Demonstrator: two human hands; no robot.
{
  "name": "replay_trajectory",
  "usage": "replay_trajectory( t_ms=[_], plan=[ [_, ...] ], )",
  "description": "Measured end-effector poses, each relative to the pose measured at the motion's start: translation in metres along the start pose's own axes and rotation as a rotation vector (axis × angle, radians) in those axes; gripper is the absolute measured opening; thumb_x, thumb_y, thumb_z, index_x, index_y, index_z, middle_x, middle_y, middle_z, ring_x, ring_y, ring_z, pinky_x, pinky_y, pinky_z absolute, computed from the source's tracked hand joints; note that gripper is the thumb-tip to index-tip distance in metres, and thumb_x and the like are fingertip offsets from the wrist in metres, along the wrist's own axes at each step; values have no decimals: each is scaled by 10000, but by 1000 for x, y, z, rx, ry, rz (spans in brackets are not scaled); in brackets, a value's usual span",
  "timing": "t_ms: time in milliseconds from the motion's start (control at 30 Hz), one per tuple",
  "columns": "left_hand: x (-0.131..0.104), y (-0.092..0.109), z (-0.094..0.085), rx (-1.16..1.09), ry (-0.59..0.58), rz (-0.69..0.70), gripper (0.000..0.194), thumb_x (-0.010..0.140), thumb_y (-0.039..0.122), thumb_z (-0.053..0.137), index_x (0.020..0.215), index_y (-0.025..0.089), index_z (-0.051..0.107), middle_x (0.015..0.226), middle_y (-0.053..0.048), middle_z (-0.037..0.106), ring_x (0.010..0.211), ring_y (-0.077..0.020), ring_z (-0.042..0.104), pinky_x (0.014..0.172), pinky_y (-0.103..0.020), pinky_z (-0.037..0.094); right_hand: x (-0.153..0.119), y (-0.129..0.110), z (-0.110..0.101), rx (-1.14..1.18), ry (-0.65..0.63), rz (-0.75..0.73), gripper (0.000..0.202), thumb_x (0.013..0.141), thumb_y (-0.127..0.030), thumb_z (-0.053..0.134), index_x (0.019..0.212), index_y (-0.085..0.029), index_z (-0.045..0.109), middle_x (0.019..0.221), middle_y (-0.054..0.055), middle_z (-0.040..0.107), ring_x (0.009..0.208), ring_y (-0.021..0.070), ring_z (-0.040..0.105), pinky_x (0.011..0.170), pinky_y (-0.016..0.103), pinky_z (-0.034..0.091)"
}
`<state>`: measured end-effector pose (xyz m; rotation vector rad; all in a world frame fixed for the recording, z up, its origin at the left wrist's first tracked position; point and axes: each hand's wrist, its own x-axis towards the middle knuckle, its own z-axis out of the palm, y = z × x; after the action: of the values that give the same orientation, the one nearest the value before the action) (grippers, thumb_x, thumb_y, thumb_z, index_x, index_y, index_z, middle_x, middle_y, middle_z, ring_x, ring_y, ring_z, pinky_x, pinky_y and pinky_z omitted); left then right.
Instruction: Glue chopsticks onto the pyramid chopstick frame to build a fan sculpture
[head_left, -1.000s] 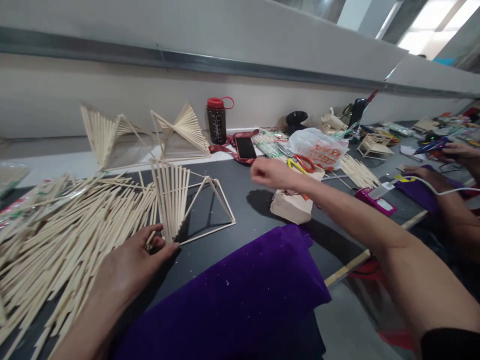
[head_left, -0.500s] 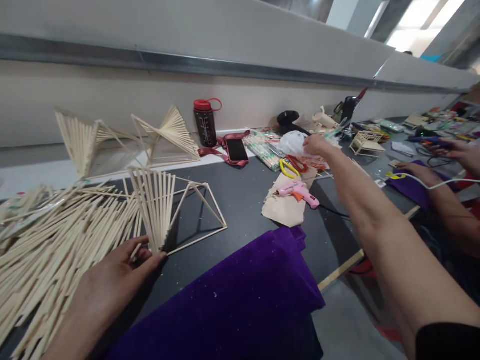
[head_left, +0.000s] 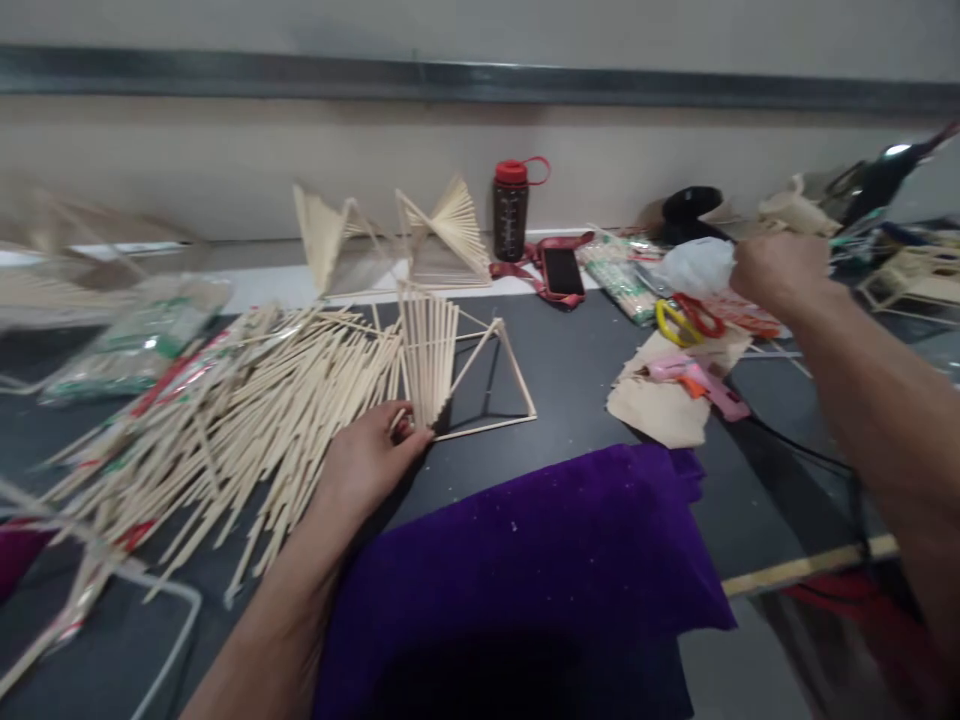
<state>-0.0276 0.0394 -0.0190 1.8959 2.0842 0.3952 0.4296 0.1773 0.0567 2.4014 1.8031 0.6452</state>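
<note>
My left hand [head_left: 371, 450] is closed at the lower left corner of a wooden stick frame [head_left: 431, 365], with a short stick end between its fingers. A large pile of loose sticks [head_left: 277, 410] lies left of the frame. My right hand [head_left: 780, 268] reaches to the back right, its fingers curled beside a crumpled clear plastic bag [head_left: 697, 267]; what it holds, if anything, is hidden. Below it are yellow-handled scissors [head_left: 675, 325] and a pink glue gun [head_left: 694, 380] on a beige sheet [head_left: 660, 415].
Two finished-looking stick models [head_left: 450, 235] stand by the wall near a red-capped bottle [head_left: 511, 215] and a phone [head_left: 562, 272]. Purple cloth [head_left: 540, 540] covers the front edge. Packaged sticks [head_left: 142, 335] lie at the left; a black cord runs right from the glue gun.
The view has swung left, so the table things appear further right and more of the left side shows. My left hand stays at the frame; my right hand remains by the plastic bag.
</note>
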Motion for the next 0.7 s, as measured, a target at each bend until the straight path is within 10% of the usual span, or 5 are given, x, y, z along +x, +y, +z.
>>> replay_trajectory(
  t_ms=[133, 433, 700],
  plan=[
    [-2, -1, 3, -10, 20, 29, 246, 754, 390, 580, 917, 212, 630, 789, -23, 662, 738, -197, 618, 648, -291, 398, -35, -49, -32, 160, 162, -227, 311, 894, -286, 471, 948, -105, 718, 886, 211, 704, 838, 284, 657, 623, 356, 357],
    [-6, -2, 7, -25, 59, 137, 100, 769, 304, 578, 753, 207, 563, 721, -7, 602, 652, -162, 541, 601, -288, 335, -68, -203, -14, 808, -151, -802, 489, 782, -230, 626, 1262, -147, 590, 1166, 114, 664, 955, 231, 643, 827, 326, 475],
    [-6, -3, 10, -38, 52, 155, 272, 771, 271, 600, 1024, 184, 649, 821, -27, 687, 786, -204, 624, 696, -304, 409, -68, -221, -7, 781, -179, -831, 384, 769, -219, 596, 1146, -158, 634, 1136, 97, 670, 1008, 241, 629, 858, 318, 455]
  ],
)
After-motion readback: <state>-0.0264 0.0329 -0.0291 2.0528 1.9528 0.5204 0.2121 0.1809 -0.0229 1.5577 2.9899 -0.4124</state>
